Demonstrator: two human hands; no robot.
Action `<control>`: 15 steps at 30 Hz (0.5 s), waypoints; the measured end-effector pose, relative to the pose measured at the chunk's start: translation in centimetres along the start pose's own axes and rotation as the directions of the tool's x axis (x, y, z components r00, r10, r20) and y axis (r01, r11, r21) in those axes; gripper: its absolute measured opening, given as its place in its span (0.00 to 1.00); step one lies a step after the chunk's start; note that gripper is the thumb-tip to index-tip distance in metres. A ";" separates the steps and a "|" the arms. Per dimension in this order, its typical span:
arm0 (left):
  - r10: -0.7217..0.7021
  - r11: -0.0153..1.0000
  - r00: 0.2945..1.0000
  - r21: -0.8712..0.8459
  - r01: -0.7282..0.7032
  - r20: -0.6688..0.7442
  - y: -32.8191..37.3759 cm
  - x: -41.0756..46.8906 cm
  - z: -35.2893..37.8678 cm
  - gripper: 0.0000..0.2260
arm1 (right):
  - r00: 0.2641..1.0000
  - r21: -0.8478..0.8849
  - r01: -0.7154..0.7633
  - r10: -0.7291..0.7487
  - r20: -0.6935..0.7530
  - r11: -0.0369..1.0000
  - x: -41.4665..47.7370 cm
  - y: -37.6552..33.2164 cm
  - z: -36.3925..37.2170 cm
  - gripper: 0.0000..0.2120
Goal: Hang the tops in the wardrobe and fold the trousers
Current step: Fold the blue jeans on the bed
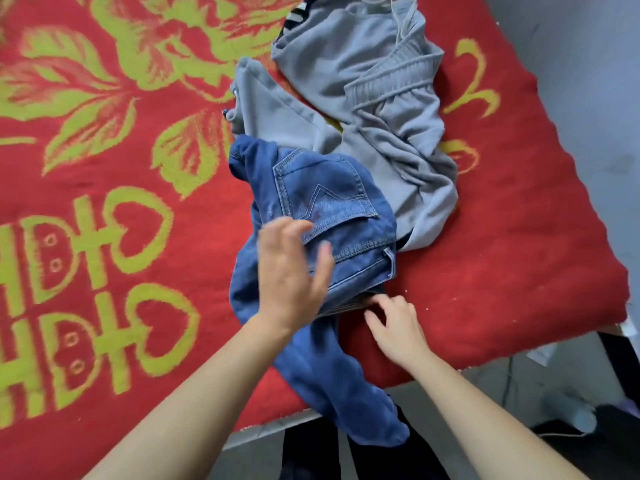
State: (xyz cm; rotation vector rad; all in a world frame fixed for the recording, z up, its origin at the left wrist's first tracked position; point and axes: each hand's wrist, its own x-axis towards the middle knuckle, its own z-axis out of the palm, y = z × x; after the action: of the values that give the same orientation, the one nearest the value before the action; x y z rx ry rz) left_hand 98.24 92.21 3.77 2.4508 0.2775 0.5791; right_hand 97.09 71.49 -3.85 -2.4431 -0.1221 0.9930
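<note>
Left hand (294,271) spread open over jeans (332,202), empty; right hand (398,327) loose-fingered at their edge, poss. touching. Leg hanging btm centre could drag jeans off blanket (485,271).

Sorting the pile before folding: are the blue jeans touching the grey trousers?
Touching. In the head view the blue jeans lie over the edge of the grey trousers, no gap between.

jeans (332,209) blue; sweatpants (381,98) grey; blanket (104,168) red, yellow-green floral
</note>
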 end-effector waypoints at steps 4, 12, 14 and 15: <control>0.167 0.828 0.737 0.313 -0.466 0.655 -0.7 -2.8 1.7 0.28 | 0.986 0.144 -0.111 0.127 -0.108 0.983 1.0 -0.2 0.3 0.10; -0.261 0.963 0.930 0.136 0.232 0.258 -2.4 -0.8 0.2 0.06 | 0.972 0.175 -0.205 0.221 -0.078 0.963 2.2 -1.4 -0.6 0.20; -0.347 0.936 0.905 0.146 0.319 0.247 -3.4 -0.3 -1.1 0.06 | 0.966 0.223 -0.197 0.228 -0.120 0.955 2.4 -2.5 -0.7 0.14; -0.347 0.934 0.897 0.187 0.304 0.274 -3.5 -0.4 -1.5 0.07 | 0.962 0.264 -0.180 0.226 -0.154 0.948 2.4 -3.1 -0.8 0.12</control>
State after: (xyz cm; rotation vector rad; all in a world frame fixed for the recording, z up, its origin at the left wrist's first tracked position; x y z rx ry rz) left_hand 96.95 95.67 2.63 2.5044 0.6052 0.0348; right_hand 99.70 74.54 -3.39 -2.3309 0.3064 0.8067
